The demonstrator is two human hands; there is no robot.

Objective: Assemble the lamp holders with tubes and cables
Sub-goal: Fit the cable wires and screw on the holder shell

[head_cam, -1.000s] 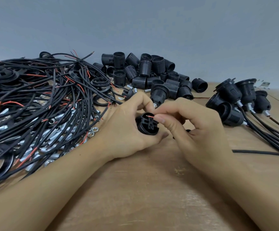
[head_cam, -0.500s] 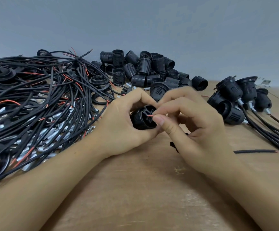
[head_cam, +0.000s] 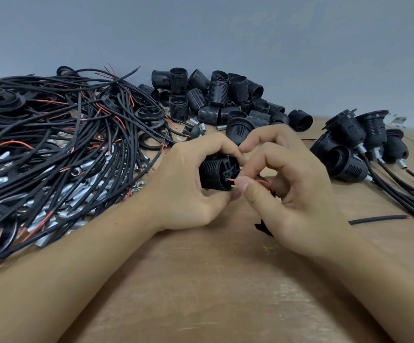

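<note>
A wooden tabletop [head_cam: 201,293] fills the foreground, pale scuffs on its surface. Behind it rises a plain blue-grey wall [head_cam: 225,33]. A seam crosses the wood at far right.

I find no legible text, label, brand, number or sign anywhere in the head view.
</note>
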